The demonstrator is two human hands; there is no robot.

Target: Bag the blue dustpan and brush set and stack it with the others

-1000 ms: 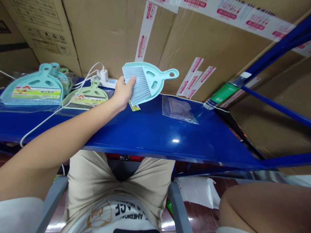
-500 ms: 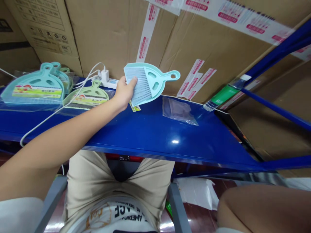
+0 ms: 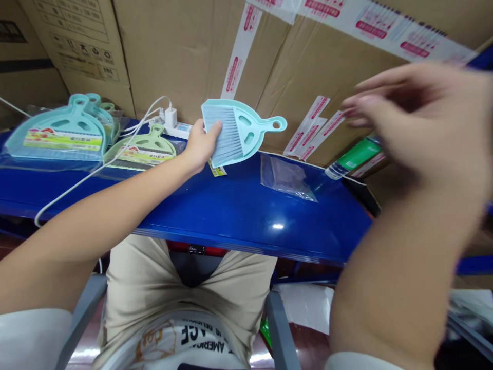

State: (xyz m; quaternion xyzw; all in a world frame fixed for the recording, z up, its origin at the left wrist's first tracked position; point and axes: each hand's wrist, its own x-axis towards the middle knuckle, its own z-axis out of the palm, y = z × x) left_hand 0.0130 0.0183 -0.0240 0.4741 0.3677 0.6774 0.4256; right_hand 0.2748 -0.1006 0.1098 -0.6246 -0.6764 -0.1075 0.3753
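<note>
My left hand point(image 3: 201, 145) is closed on the bristle end of a small mint-green brush and dustpan set point(image 3: 241, 132), holding it just above the blue shelf point(image 3: 246, 216) with its ring handle pointing right. My right hand point(image 3: 416, 113) is raised close to the camera at the right, blurred by motion, fingers stretched to the left and holding nothing. An empty clear plastic bag point(image 3: 287, 177) lies on the shelf between the two hands. A small printed label point(image 3: 217, 169) lies under the held set.
Bagged dustpan sets, one blue-green point(image 3: 57, 133) and one light green point(image 3: 140, 149), lie at the shelf's left. A white power strip with charger point(image 3: 171, 121) and its cable point(image 3: 88, 172) run along the back. Cardboard boxes point(image 3: 185, 51) stand behind. A green-labelled bottle point(image 3: 352, 156) lies at the right.
My right arm has swung up from my lap into view at the right, hand raised in front of the boxes. My left hand has held the brush set nearly still.
</note>
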